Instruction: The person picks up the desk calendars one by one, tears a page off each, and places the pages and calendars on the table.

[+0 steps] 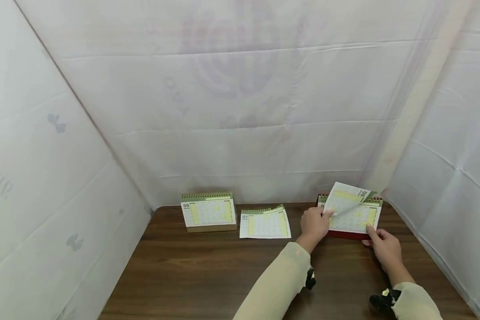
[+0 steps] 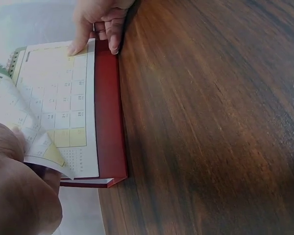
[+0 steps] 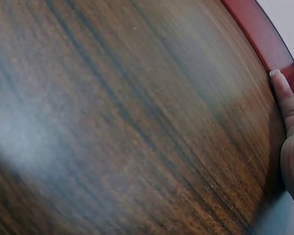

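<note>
A desk calendar with a dark red base stands at the table's right rear. My left hand pinches a loose-looking "08" calendar page at its lower edge. That page is swung up and creased across the calendar's front, its green strip overlapping the ring binding at the top right. Beneath it shows another page with a yellow-marked grid. With the thumb on that page and fingers low by the red base, my right hand holds the calendar's lower right corner. Only part of this hand shows in the right wrist view.
Left of my hands, a torn-off "07" page lies on the brown wooden table. Farther left stands a second desk calendar showing "09", on a tan base. White sheeting hangs behind and at both sides.
</note>
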